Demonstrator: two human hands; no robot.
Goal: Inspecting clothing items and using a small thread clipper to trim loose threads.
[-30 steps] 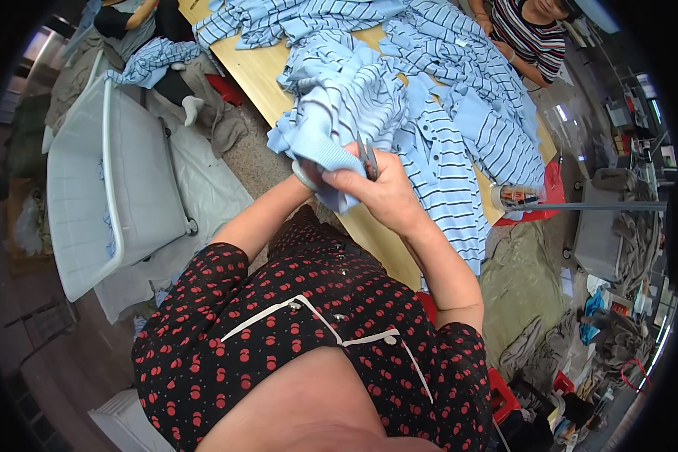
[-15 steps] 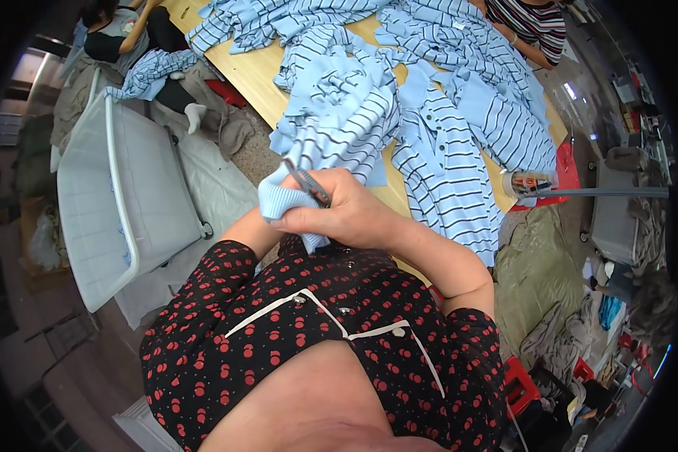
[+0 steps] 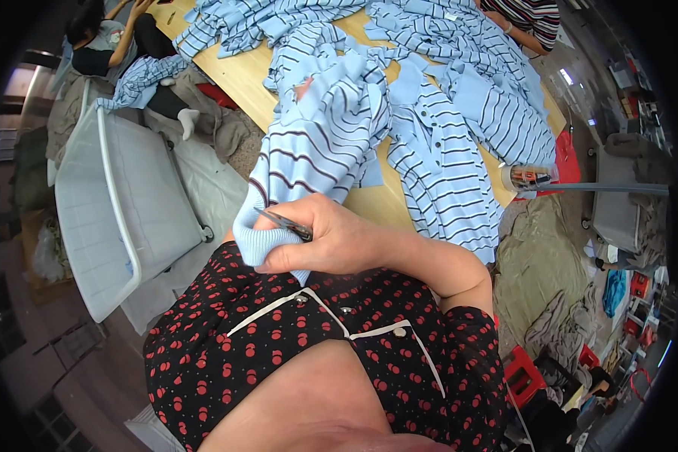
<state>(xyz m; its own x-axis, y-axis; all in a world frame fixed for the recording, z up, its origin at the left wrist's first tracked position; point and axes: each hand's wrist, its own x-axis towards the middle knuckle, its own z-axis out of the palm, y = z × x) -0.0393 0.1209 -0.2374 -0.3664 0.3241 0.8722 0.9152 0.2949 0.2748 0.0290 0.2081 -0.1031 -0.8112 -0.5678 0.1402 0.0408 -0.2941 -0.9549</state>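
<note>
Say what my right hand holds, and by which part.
Your right hand pinches the striped garment by its ribbed edge, and holds dark snips, grip partly hidden.

Pale-blue striped garment (image 3: pixel 316 147), ribbed band (image 3: pixel 258 237) (bunched) at near end; dark snips (image 3: pixel 285 224) slanted beside.

Your right hand (image 3: pixel 325 239) now has the ribbed cuff (image 3: pixel 260 239) lower, nearer you; striped sleeve (image 3: pixel 305 154) stretches out longer.

The garment (image 3: pixel 313 151) is light blue, dark-striped; the blouse (image 3: pixel 226 346) black, red-dotted.
</note>
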